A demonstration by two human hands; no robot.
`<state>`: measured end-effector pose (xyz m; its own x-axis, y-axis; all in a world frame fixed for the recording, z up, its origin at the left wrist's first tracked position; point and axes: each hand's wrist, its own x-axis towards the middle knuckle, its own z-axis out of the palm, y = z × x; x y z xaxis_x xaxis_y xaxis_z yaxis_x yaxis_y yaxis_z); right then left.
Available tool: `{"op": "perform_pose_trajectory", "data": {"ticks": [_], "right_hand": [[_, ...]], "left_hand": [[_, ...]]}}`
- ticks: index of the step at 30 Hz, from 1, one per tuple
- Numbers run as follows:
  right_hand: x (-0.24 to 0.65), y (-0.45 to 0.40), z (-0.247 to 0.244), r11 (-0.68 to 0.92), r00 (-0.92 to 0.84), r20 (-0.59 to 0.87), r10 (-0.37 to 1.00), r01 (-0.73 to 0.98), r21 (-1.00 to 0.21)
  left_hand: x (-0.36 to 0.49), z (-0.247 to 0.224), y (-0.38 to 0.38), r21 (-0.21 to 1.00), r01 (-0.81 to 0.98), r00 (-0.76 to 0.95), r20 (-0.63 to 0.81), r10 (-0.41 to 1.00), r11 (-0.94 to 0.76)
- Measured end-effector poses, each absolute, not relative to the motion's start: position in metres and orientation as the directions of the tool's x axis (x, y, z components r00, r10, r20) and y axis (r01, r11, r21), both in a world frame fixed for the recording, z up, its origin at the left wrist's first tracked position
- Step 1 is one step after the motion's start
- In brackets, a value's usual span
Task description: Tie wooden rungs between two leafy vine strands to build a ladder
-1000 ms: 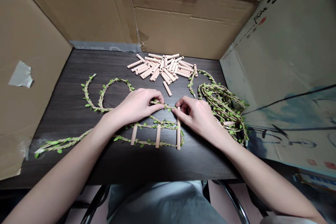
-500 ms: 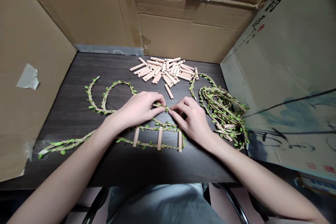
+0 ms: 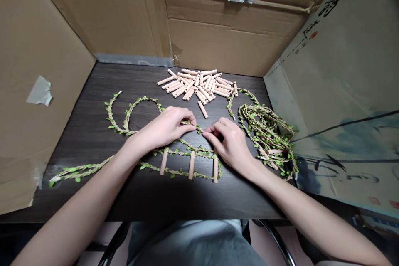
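Note:
A leafy cord (image 3: 198, 129) runs between my two hands above the middle of the dark table. My left hand (image 3: 171, 126) pinches it between thumb and fingers. Close by on the right, my right hand (image 3: 226, 137) is closed on the cord's end with thumb and index finger. Just below the hands lies a ladder shape of leafy cord with three wooden rungs, the middle rung (image 3: 191, 165) standing between two strands. Another part of the cord (image 3: 126, 116) curls on the table left of my left hand.
A pile of drilled wooden sticks (image 3: 199, 83) lies at the back, one stick (image 3: 203, 109) apart in front. A coiled leafy cord bundle (image 3: 264, 129) is at the right. Cardboard walls (image 3: 218, 33) enclose the table (image 3: 143, 203). Tape holds cord ends at the left.
The view has shifted slightly, moving the scene a little to the right. My fingertips are slightly farther apart, both hands still on the cord.

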<state>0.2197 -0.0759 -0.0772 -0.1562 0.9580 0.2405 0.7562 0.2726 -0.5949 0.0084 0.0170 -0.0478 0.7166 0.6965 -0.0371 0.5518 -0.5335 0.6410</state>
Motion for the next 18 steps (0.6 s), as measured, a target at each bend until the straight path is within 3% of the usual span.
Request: {"op": "perform_pose_trajectory", "data": {"ticks": [9, 18], "right_hand": [[0.22, -0.075, -0.077, 0.261, -0.148, 0.23, 0.962, 0.749, -0.609], [0.219, -0.075, -0.079, 0.269, -0.131, 0.258, 0.957, 0.732, -0.626]], "left_hand": [[0.007, -0.048, 0.019, 0.628, 0.551, 0.728, -0.04, 0.685, -0.549], [0.022, -0.047, 0.003, 0.463, 0.553, 0.753, 0.08, 0.653, -0.693]]}}
